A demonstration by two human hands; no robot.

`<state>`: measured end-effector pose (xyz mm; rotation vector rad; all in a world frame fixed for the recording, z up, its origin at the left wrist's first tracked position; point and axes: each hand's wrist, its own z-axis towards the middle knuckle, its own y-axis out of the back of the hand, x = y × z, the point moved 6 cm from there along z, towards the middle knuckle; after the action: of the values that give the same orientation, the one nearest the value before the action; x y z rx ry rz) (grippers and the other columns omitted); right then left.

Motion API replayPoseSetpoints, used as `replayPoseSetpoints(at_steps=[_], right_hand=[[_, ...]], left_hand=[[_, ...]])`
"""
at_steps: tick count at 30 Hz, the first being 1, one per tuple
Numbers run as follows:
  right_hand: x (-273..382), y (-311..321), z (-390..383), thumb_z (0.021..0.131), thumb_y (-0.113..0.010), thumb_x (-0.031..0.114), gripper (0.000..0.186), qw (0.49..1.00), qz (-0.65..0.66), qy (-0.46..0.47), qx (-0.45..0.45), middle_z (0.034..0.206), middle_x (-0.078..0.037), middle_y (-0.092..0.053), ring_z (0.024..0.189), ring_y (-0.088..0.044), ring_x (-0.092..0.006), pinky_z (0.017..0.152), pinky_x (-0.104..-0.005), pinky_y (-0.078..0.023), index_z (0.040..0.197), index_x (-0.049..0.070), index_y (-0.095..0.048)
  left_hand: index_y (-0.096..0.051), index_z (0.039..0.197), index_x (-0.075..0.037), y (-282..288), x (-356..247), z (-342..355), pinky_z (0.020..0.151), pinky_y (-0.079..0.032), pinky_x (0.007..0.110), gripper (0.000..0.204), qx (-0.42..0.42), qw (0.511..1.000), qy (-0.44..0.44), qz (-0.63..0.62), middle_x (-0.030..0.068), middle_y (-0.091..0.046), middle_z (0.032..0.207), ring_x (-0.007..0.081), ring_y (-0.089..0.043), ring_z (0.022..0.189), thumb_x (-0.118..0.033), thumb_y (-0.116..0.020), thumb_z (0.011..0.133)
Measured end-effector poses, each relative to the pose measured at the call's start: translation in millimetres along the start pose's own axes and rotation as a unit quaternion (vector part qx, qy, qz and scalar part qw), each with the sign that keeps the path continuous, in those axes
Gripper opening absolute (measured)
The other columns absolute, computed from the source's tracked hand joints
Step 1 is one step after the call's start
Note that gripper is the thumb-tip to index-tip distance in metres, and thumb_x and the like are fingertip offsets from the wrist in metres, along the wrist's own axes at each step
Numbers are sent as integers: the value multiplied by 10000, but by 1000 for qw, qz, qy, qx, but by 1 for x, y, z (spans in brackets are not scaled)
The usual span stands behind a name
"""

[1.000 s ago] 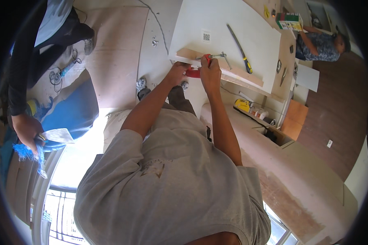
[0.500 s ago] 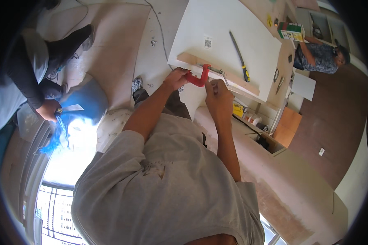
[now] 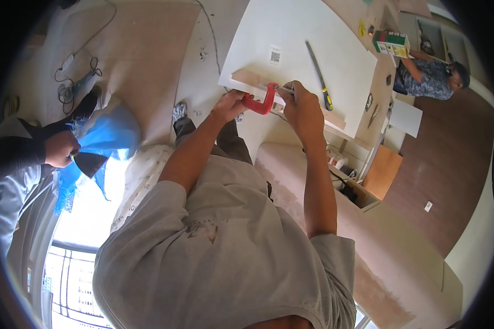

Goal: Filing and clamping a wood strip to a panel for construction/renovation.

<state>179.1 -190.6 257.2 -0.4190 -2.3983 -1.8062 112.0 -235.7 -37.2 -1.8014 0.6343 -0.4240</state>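
Observation:
A red C-clamp (image 3: 265,105) sits at the near edge of a white board (image 3: 282,30), by a wooden strip (image 3: 248,77) lying along that edge. My left hand (image 3: 229,106) is closed around the left end of its red frame. At the screw (image 3: 282,89) on the clamp's other side, my right hand (image 3: 301,104) has its fingers closed on the metal end. The fingertips partly hide the screw. Farther up the board lies a long, dark-bladed file (image 3: 318,71) with a yellow and black handle.
At left, a co-worker's hand (image 3: 60,148) holds a scraper (image 3: 89,163) beside a blue sack (image 3: 112,131). Another person (image 3: 431,77) at far right holds a green box (image 3: 391,43). Below the board, a compartment (image 3: 362,194) holds bottles. A cable (image 3: 209,27) crosses the floor.
My right hand has moved up and around the screw end, and the clamp has shifted slightly left. At left, the co-worker's hand and scraper have moved, and the blue sack has changed shape.

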Motion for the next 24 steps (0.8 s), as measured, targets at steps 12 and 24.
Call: replayPoseSetpoints(at_steps=[12, 24], right_hand=[[17, 16, 3, 953, -649, 264, 249, 995, -37, 55, -70, 688, -173, -655, 615, -641, -324, 593, -402, -487, 1011, 22, -661], [2, 22, 9, 880, -568, 9, 304, 981, 186, -61, -9, 852, -163, -686, 736, -677, -360, 664, -429, -541, 1180, 42, -604]], left_hand=[[-485, 1331, -3, -3, -9, 7, 1059, -481, 533, 366, -99, 994, 4, -35, 139, -545, 1305, 310, -541, 1218, -10, -486, 965], [-515, 1312, -24, 39, -6, 42, 1067, -500, 461, 348, 15, 981, -134, 141, 132, -592, 1294, 267, -588, 1204, -115, -588, 984]])
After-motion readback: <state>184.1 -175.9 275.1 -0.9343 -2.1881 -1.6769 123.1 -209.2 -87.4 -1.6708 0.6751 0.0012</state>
